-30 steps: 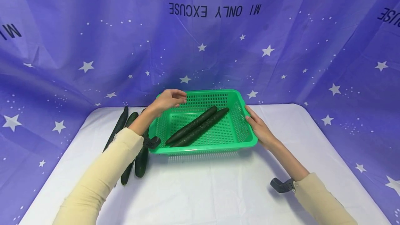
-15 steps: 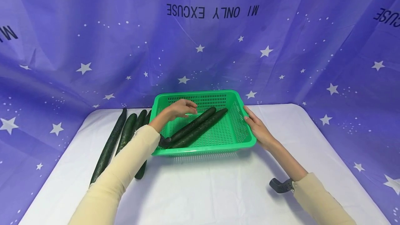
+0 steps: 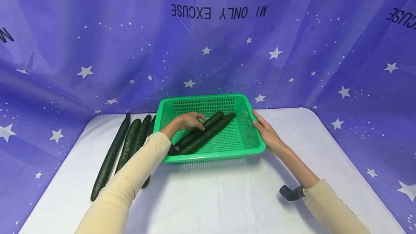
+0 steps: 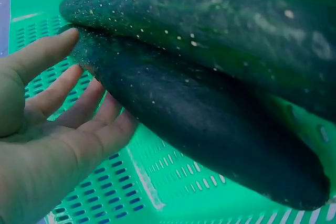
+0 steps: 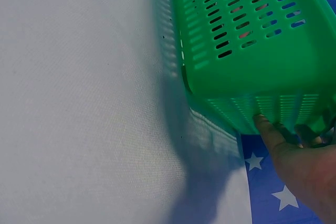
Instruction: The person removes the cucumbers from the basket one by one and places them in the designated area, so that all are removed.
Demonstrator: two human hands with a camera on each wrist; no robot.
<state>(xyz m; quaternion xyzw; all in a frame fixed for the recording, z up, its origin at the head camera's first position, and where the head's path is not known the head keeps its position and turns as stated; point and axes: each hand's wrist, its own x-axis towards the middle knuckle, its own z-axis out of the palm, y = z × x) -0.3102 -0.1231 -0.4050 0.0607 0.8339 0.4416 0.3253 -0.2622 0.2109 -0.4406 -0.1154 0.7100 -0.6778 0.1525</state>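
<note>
Two dark green cucumbers lie side by side, slanting, in a green plastic basket (image 3: 212,156). My left hand (image 3: 190,121) reaches into the basket over the rear cucumber (image 3: 213,118); the front cucumber (image 3: 216,131) is nearer me. In the left wrist view, the thumb and loosely bent fingers of that hand (image 4: 63,124) are at one end and along the side of a cucumber (image 4: 194,108), without closing round it. My right hand (image 3: 269,133) holds the basket's right end by the rim. From the right wrist, this hand (image 5: 304,166) shows against the basket's perforated wall (image 5: 247,51).
Several more cucumbers (image 3: 110,158) lie in a row on the white-covered table (image 3: 208,198), left of the basket, partly behind my left sleeve (image 3: 130,187). A purple cloth with stars (image 3: 208,71) hangs behind and beside the table.
My left hand has moved from above the basket's left rim rightward and down to the cucumbers inside. The right hand keeps its hold on the basket. Both cucumbers lie as before.
</note>
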